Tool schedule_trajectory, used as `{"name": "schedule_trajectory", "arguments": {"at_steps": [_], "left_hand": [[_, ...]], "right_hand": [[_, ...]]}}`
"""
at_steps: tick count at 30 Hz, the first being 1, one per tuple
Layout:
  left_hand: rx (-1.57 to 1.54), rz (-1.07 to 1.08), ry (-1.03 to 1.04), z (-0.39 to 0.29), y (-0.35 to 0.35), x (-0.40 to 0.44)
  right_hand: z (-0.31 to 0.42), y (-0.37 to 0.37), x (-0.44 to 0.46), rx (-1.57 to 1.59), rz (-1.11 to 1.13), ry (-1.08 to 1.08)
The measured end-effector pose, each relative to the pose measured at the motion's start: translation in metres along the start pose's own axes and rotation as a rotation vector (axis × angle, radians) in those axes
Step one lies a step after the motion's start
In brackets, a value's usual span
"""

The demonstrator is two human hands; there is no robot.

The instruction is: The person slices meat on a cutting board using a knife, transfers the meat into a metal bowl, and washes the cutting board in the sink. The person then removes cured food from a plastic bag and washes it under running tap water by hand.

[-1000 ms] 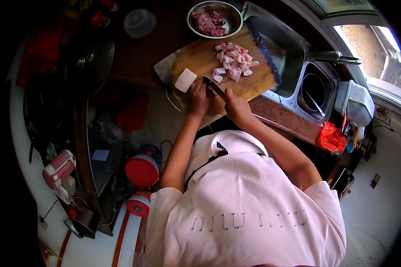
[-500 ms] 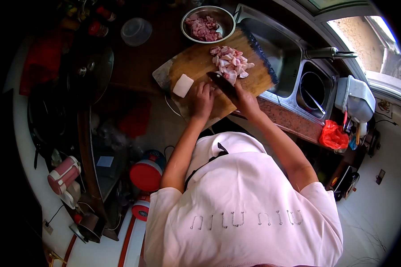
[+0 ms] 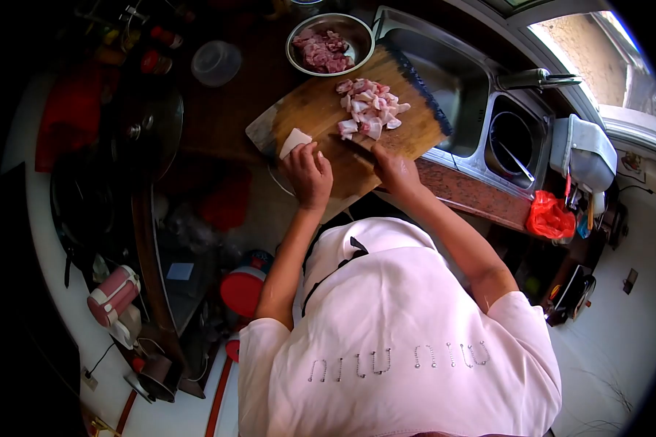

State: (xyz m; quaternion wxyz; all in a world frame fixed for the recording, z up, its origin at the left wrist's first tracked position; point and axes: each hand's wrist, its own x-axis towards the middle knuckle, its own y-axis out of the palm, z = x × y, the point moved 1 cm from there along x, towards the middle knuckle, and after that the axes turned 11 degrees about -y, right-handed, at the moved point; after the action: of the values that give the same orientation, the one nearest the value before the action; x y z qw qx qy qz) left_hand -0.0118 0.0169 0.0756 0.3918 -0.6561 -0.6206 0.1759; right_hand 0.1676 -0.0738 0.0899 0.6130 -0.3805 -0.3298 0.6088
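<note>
My left hand [image 3: 310, 175] is at the left part of the wooden cutting board [image 3: 317, 109], its fingers closed over the near edge of a pale slab of meat [image 3: 294, 140]. The slab's lower part is hidden under them. In my right hand [image 3: 396, 172] is the handle of a kitchen knife [image 3: 356, 145]. Its dark blade is low over the board and points left, just on my side of a pile of cut meat pieces [image 3: 372, 105]. Fatty pink and white chunks make up this pile.
Beyond the board stands a metal bowl [image 3: 330, 69] with more meat. A steel sink [image 3: 444, 54] adjoins on the right, a pot [image 3: 510, 138] in its smaller basin. A clear plastic container [image 3: 216, 63] sits at the back left, a red plastic bag [image 3: 549, 215] at the counter's right.
My left hand has moved left from beside the blade onto the pale slab. The knife has come down and toward me, away from the pile, its blade now lower and flatter.
</note>
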Motion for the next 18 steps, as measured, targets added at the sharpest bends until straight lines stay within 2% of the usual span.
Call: {"name": "schedule_trajectory", "arguments": {"at_steps": [2,5,8,11,14,18], "left_hand": [[-0.046,0.038,-0.007,-0.007,0.009,-0.003],[0.046,0.204,0.123,-0.015,0.030,-0.012],[-0.027,0.228,0.222,-0.031,0.059,-0.010],[0.117,0.275,0.298,-0.046,0.090,0.002],[0.030,0.296,0.217,-0.048,0.118,0.005],[0.111,0.405,0.080,-0.051,0.108,0.000]], "right_hand": [[-0.004,-0.010,0.009,0.028,-0.149,0.075],[-0.008,-0.033,0.013,0.200,-0.174,0.136],[-0.015,-0.049,0.013,0.242,-0.245,0.178],[-0.023,-0.061,0.013,0.230,-0.282,0.208],[-0.034,-0.064,0.013,0.161,-0.313,0.191],[-0.038,-0.066,0.010,0.138,-0.240,0.209]]}}
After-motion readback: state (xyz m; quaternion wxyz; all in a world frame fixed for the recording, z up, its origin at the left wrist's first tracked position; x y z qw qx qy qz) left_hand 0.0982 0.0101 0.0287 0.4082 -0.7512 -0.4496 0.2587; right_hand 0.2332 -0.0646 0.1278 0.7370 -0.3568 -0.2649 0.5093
